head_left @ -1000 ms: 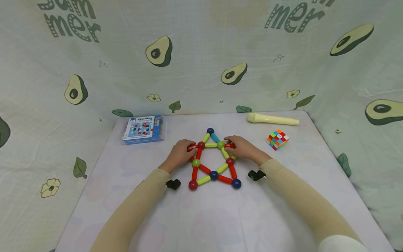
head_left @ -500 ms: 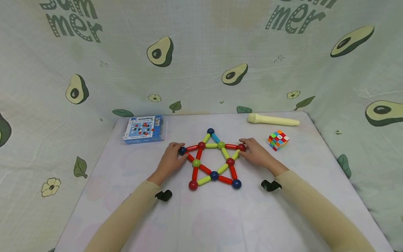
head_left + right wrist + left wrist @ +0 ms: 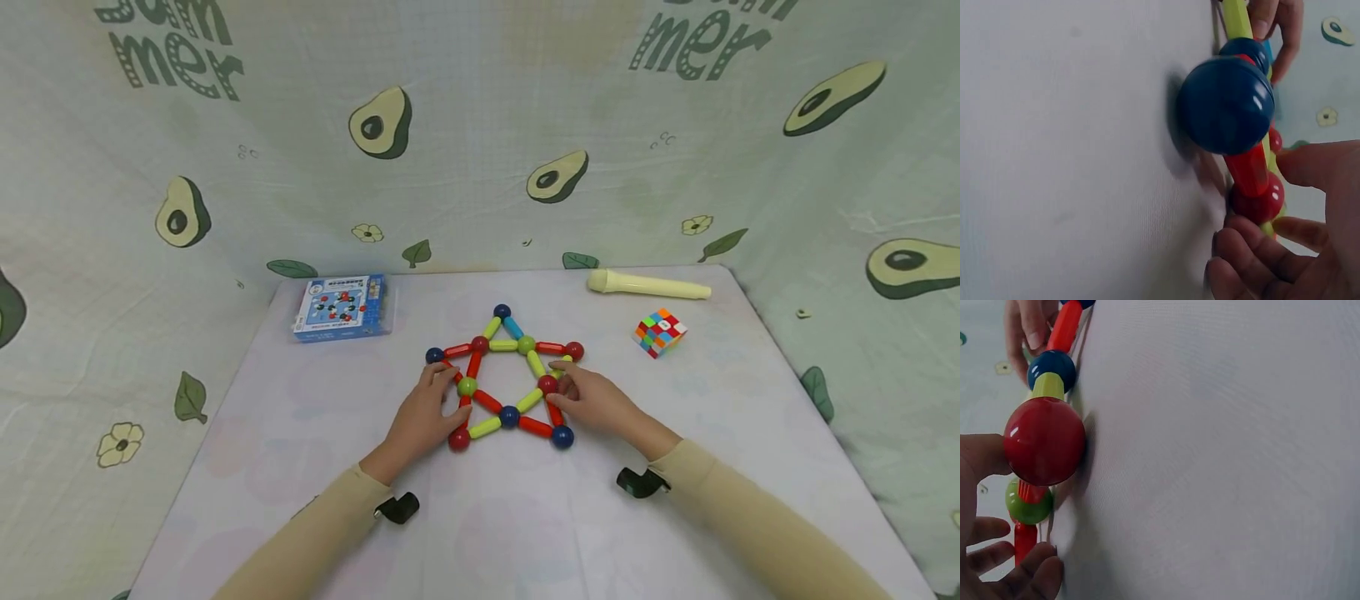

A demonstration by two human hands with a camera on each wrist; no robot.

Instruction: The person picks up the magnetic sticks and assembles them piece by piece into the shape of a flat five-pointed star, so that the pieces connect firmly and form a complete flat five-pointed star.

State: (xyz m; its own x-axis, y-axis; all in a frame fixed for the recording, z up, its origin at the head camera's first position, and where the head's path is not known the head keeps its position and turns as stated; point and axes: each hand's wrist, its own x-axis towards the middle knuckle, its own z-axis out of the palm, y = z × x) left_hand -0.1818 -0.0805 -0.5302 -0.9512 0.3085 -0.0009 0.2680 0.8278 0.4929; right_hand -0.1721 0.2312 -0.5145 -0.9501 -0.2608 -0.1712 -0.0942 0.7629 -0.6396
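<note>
Both hands had slid down from the star's side tips: the left hand (image 3: 423,414) and right hand (image 3: 592,402), fingers relaxed, touched the lower legs of the star (image 3: 506,379), which lay flat mid-tabletop (image 3: 300,433), apparently complete.

- The place looks like a makeshift play or recording corner, probably in a home; which room cannot be told.
- A table (image 3: 300,467) under a pale cloth with faint pink patches serves as the landmark.
- Behind and to both sides of the table hangs a light green fabric backdrop (image 3: 465,167) printed with avocados, leaves, small flowers and lettering ending in "mer", closing the table in like a booth.
- Toys lie on the table: a star of magnetic rods and balls (image 3: 506,383) at its middle, a blue toy box (image 3: 341,308) at its far left, a colour cube (image 3: 661,332) and a cream toy microphone (image 3: 648,287) at its far right.
</note>
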